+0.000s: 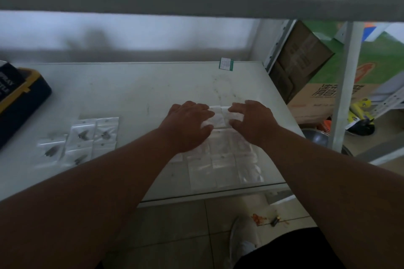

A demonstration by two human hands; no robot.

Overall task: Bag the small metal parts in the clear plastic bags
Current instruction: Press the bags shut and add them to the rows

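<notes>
White table [135, 94] beside shelving [343, 94], tiled floor [175, 236]

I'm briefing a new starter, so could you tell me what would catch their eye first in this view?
Both hands, the left hand and right hand, meet at mid-table over a sheet of empty clear bags, fingers on its far edge. To the left lie filled bags with dark metal parts inside. A black-and-yellow case sits at the table's far left edge.
</notes>
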